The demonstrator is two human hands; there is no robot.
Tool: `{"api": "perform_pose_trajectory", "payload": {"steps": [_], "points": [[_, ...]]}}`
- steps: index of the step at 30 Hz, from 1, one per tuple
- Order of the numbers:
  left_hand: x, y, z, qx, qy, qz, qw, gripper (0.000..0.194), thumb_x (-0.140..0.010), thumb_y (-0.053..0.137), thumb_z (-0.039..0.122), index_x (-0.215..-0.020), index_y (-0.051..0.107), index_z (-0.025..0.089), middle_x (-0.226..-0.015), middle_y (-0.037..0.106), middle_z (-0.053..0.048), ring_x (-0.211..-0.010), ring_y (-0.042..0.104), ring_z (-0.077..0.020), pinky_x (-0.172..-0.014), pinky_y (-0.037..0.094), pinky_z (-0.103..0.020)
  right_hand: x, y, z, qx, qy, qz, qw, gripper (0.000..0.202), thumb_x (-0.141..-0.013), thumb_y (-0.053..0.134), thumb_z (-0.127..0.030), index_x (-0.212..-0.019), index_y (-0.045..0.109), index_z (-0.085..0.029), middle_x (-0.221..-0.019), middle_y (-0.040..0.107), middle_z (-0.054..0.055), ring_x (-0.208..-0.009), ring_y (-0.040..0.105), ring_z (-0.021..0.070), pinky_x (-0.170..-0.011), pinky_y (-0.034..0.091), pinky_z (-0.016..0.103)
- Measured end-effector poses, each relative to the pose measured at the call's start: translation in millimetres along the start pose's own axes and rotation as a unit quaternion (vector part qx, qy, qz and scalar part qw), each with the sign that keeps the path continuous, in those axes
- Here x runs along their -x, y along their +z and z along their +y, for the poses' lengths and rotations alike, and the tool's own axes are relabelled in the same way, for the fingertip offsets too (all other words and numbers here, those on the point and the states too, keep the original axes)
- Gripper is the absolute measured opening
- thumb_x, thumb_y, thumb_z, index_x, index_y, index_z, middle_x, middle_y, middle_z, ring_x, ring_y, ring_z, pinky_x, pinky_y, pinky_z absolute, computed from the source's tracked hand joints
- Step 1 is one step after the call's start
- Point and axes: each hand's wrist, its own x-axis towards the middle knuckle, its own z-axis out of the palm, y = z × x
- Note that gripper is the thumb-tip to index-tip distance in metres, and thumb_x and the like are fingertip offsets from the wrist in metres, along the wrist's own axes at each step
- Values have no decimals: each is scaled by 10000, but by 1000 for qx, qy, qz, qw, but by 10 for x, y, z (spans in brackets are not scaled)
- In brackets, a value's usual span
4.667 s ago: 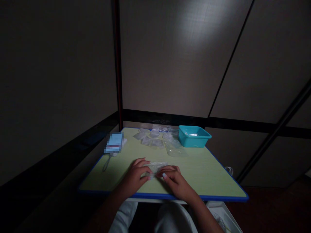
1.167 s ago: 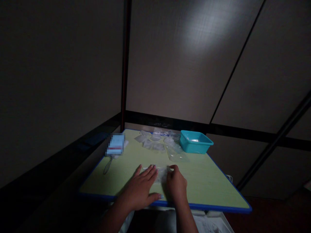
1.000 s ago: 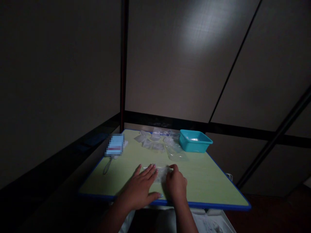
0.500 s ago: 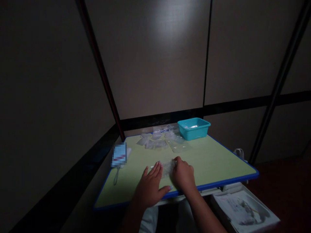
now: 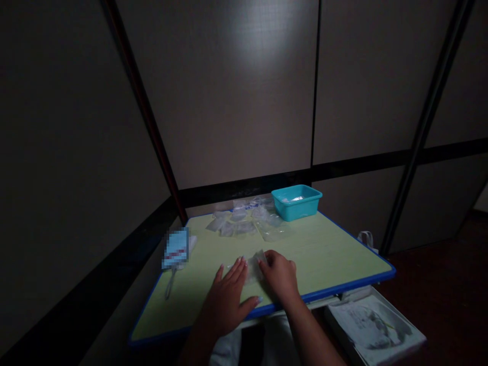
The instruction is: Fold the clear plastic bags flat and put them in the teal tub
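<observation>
Partly under left fingers [image 5: 239, 269].

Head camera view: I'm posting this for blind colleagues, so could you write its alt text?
A left hand lies flat on a clear plastic piece on a green table while the right hand pinches its raised end. Behind them are more plastic pieces and a turquoise basket.

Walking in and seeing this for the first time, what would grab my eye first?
Probably the bright turquoise basket at the far right of the pale green, blue-edged table. Next, the two bare hands near the front edge: the left hand spread flat on a clear plastic piece, the right hand pinching its right end.
</observation>
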Motion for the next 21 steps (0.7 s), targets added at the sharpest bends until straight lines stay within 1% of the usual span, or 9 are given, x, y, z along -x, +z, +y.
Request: {"api": "perform_pose_trajectory", "payload": {"steps": [4,8,11,14,17,19,21], "points": [[2,-19,7,-2,6,5,1000,685,-855,389,535,-1417,145,228,-1488,136,-41,-1360,127,-215,-1084,131,-500,0,27,14,9,7,31,999,174,-844,446,-316,-831,587,-217,-766,673,13,-742,603,175,-690,284,279],[1,-9,0,-4,12,1,1000,685,-860,375,535,-1420,139,219,-1485,139,-64,-1357,141,-227,-1086,123,-490,-3,35,16,8,2,24,1000,171,-859,428,-274,-858,588,-216,-768,678,18,-745,612,173,-688,278,277],[-3,3,-16,-10,15,-10,1000,719,-848,372,564,-1422,135,202,-1481,143,-83,-1354,147,-243,-1084,117,-498,-1,31,6,3,1,22,1000,181,-867,424,-282,-820,585,-215,-748,676,17,-736,615,169,-682,274,273],[-8,-8,-34,-16,24,-25,999,773,-828,366,605,-1426,108,187,-1484,113,-88,-1358,125,-252,-1079,109,-514,2,26,-12,2,4,32,999,217,-875,415,-323,-767,571,-216,-705,666,6,-707,611,166,-686,269,274],[-13,-37,-44,-19,29,-44,998,857,-787,358,673,-1425,98,163,-1485,86,-98,-1361,92,-266,-1075,92,-532,0,27,-20,-4,5,37,999,200,-864,434,-346,-783,561,-215,-680,658,-6,-679,605,160,-698,267,278],[-19,-58,-32,-22,17,-47,998,918,-759,355,711,-1424,92,136,-1484,51,-115,-1362,47,-281,-1071,63,-545,-4,31,-17,-8,3,35,999,171,-851,454,-345,-803,556,-217,-689,659,-11,-676,603,158,-704,266,280],[-30,-79,7,-28,-4,-37,999,965,-737,361,732,-1423,81,114,-1481,4,-126,-1359,-11,-294,-1066,27,-556,-6,37,-12,-10,2,33,999,150,-842,464,-334,-804,552,-218,-701,662,-14,-680,603,161,-709,264,286]]}}
